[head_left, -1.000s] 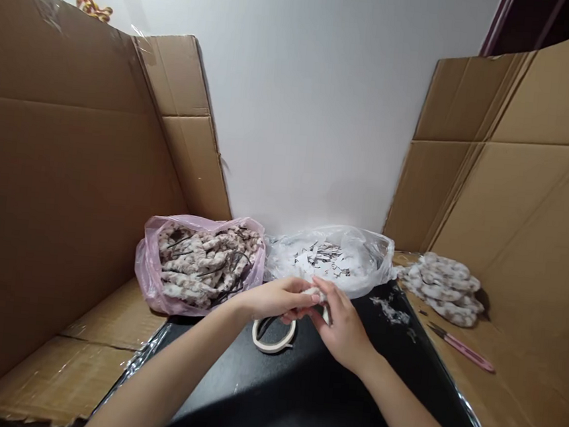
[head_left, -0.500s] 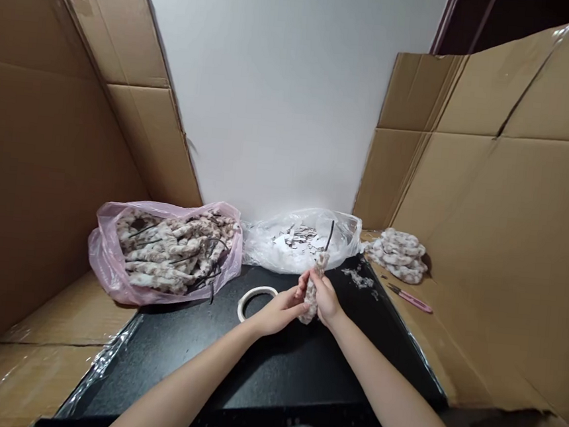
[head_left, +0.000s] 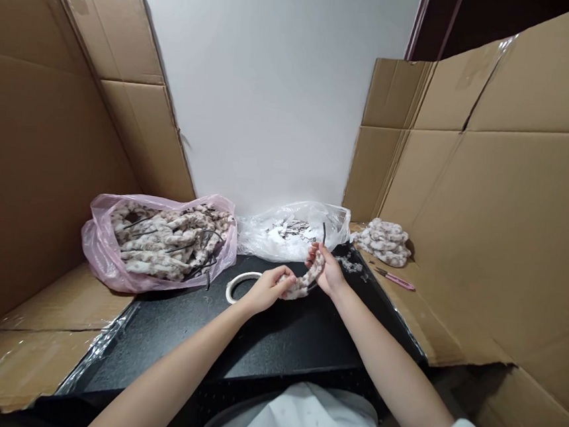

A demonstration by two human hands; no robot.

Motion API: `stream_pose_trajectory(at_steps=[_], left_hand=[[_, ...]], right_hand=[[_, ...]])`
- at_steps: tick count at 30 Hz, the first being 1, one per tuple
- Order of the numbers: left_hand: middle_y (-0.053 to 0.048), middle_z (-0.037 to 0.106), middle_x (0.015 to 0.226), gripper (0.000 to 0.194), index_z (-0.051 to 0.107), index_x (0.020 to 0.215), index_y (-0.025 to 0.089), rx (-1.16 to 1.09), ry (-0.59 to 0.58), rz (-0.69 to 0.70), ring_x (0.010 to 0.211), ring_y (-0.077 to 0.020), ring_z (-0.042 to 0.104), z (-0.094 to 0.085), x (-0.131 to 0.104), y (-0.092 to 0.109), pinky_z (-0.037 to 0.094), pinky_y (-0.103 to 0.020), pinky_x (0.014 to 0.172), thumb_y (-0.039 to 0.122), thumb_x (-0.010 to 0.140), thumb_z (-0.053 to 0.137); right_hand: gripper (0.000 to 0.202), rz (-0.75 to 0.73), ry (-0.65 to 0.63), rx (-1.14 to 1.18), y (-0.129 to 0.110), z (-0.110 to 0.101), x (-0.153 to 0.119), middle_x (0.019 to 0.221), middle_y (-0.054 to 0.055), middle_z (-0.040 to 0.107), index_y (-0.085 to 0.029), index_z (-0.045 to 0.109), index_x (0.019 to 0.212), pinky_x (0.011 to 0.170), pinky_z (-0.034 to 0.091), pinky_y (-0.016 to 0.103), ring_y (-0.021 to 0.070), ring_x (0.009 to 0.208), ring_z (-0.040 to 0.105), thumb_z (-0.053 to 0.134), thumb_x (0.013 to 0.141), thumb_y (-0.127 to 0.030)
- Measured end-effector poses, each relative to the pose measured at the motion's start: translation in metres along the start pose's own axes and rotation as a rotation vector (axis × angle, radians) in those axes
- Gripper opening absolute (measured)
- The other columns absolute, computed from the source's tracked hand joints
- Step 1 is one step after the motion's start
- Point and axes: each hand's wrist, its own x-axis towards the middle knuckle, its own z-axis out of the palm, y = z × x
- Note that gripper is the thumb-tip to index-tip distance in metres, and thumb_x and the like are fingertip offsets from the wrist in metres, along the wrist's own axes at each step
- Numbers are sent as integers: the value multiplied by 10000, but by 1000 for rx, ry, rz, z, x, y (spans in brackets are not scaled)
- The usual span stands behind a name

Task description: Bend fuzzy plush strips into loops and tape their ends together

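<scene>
Between my hands a fluffy white-and-brown fabric tube (head_left: 300,288) bends in a curve above the black table. My left hand (head_left: 274,288) pinches its left end. Around its upper right end close the fingers of my right hand (head_left: 328,270), and a thin black cord (head_left: 324,232) sticks up out of that end. A roll of white tape (head_left: 232,290) lies flat just left of my left hand, partly covered by it.
A pink plastic bag (head_left: 99,224) full of similar fluffy tubes with black cords stands at left. A clear bag (head_left: 262,238) holds small scraps. Finished-looking fluffy loops (head_left: 386,242) are stacked at right, near pink thread snips (head_left: 395,279) and loose fluff (head_left: 351,266).
The fabric tube has gone from nearly straight and upright to a curve. My left hand has moved left and my right hand up, drawing apart. The camera view has shifted slightly.
</scene>
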Motion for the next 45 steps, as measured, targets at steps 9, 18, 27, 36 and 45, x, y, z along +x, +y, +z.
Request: stream_pose_trajectory(at_steps=[9, 18, 27, 36, 45], left_hand=[[50, 501, 641, 329, 515, 961, 173, -15, 71, -3, 473, -62, 415, 5, -2, 2, 333, -180, 449, 479, 842, 532], [-31, 620, 662, 407, 580, 790, 131, -292, -230, -182, 542, -101, 528, 3, -3, 2, 373, -218, 531, 533, 753, 631], [101, 279, 461, 419, 460, 645, 172, -524, -265, -196, 392, -63, 377, 5, -2, -1, 417, -268, 566, 545, 758, 613], [110, 193, 518, 423, 360, 688, 197, -499, -310, -348, 409, -33, 115, -4, -2, -1, 67, -165, 381, 544, 793, 577], [102, 240, 527, 419, 389, 702, 194, -424, -491, -490, 403, -33, 137, -9, -5, -3, 54, -180, 369, 548, 774, 601]], right_hand=[[319, 243, -72, 291, 17, 8, -2, 386, -108, 329, -195, 449, 647, 478, 417, 193, 62, 336, 335, 488, 941, -313], [451, 220, -55, 315, -3, -12, 6, 377, -103, 206, -199, 321, 560, 368, 226, 171, 66, 336, 133, 341, 986, -344], [472, 143, 1, 369, -15, -28, 15, 367, -93, 199, -211, 281, 542, 359, 244, 173, 78, 326, 153, 205, 1003, -274], [463, -1, 59, 392, -55, -54, 21, 374, -93, 176, -204, 236, 559, 327, 211, 161, 74, 305, 153, 145, 1008, -274], [417, -81, 120, 303, -68, -71, 24, 401, -103, 144, -213, 228, 580, 309, 178, 169, 77, 314, 126, 250, 986, -306]])
